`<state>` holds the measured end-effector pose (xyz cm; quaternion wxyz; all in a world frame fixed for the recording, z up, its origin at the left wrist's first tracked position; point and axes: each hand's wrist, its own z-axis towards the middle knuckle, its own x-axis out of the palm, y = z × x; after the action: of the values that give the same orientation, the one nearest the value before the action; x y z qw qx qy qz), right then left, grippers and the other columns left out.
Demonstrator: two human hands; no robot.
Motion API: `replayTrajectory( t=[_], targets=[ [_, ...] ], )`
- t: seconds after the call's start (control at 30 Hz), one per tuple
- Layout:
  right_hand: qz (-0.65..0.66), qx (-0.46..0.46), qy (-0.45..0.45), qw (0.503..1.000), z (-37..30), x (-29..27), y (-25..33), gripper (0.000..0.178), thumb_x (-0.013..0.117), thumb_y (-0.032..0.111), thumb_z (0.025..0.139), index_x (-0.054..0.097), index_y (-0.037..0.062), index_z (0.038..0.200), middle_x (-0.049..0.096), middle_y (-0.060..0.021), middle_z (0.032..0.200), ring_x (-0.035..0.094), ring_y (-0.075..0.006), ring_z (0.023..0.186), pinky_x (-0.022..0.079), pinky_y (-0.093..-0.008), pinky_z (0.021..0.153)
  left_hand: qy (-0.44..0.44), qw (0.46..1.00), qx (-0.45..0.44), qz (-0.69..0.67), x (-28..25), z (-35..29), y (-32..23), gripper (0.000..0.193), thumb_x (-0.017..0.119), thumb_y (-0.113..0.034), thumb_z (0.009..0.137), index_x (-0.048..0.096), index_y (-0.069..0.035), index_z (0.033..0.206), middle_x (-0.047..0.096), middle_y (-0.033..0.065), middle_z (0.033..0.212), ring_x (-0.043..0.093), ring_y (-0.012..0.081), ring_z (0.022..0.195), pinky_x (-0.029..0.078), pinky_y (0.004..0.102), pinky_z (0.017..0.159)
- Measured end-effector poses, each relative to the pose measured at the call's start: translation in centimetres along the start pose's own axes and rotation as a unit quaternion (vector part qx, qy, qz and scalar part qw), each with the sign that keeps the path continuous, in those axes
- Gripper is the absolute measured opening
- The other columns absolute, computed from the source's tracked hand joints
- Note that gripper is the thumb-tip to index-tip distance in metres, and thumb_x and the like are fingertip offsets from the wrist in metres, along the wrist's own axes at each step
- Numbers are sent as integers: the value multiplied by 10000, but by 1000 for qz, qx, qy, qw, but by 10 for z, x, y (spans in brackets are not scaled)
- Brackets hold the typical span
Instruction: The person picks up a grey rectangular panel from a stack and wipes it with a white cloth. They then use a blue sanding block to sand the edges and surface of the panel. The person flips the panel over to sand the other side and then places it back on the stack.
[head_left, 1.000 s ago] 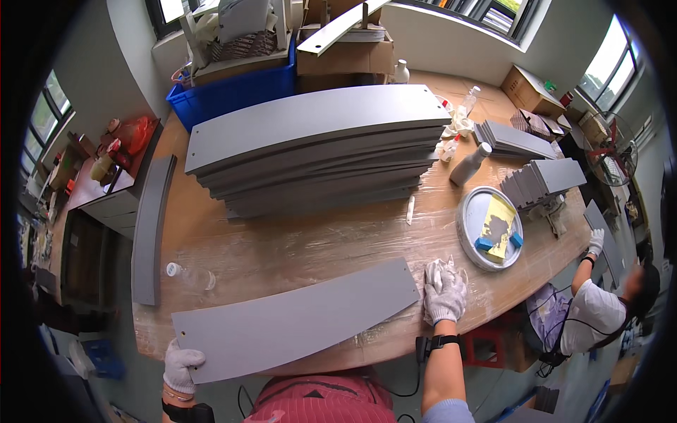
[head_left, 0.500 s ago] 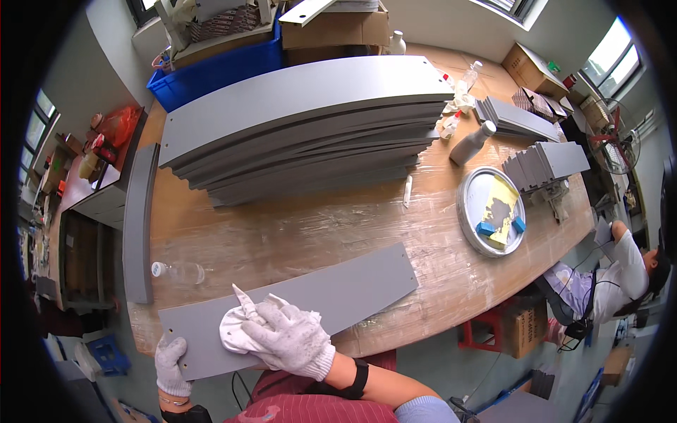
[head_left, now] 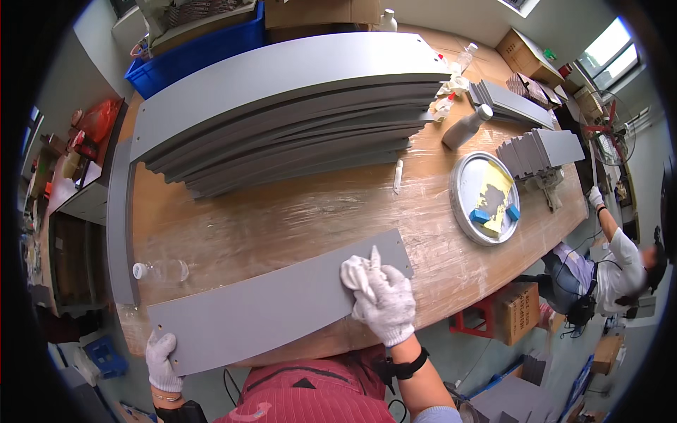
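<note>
A long flat grey panel (head_left: 268,303) lies along the near edge of the wrapped table, with small holes at its ends. My left hand (head_left: 163,363), in a white knitted glove, grips the panel's near left corner, thumb on top; its other fingers are partly hidden. Toward the panel's right end, my right hand (head_left: 388,303), gloved too, presses a crumpled white cloth (head_left: 358,276) onto the surface. The cloth bunches out to the left of the fingers.
Behind stands a tall stack of grey panels (head_left: 296,63). A clear bottle (head_left: 163,271) lies at left beside an upright panel (head_left: 121,233). At right are a round lid (head_left: 460,208) with blue blocks, a grey bottle (head_left: 467,128) and smaller panels (head_left: 546,151). A co-worker (head_left: 620,261) is at far right.
My right hand has slid the cloth rightward along the panel, from its left half to near its right end. My left hand still holds the left corner. The whole view has shifted slightly.
</note>
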<state>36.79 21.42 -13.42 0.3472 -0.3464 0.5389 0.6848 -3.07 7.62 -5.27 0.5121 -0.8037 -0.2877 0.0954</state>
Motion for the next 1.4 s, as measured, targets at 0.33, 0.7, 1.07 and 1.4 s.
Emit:
replayTrajectory(
  t=[0.33,0.7,1.07,1.4],
  targets=[
    [20,320,-31,947,47,-12,-153,273,681,263,951,754,52,1108,693,-212,1047,683,-340,918,543,-428,816,36,971,-78,-223,-7,5,3,605,487,-500,1048,513,-10,1402,617,157,1325,621,292,1211,520,440,1025],
    [-2,-95,19,995,47,50,140,606,685,182,873,544,147,1462,619,-199,1242,568,-391,1132,477,-472,993,168,909,-124,-360,7,2,-5,874,340,-735,987,339,-77,1562,480,146,1504,485,311,1380,408,461,1152],
    [143,-305,78,938,-11,38,229,460,770,209,771,684,125,1215,598,-179,1221,616,-401,1063,513,-518,986,228,878,-126,-401,11,12,-11,1018,345,-840,907,327,-57,1558,475,189,1498,499,393,1357,439,519,1118],
    [-101,393,13,914,-35,3,-134,581,477,529,1026,613,94,1385,618,-327,1234,643,-383,1052,512,-507,898,231,825,-180,-484,-7,19,3,934,494,-739,913,389,-48,1533,524,171,1466,534,357,1334,459,500,1098]
  ],
)
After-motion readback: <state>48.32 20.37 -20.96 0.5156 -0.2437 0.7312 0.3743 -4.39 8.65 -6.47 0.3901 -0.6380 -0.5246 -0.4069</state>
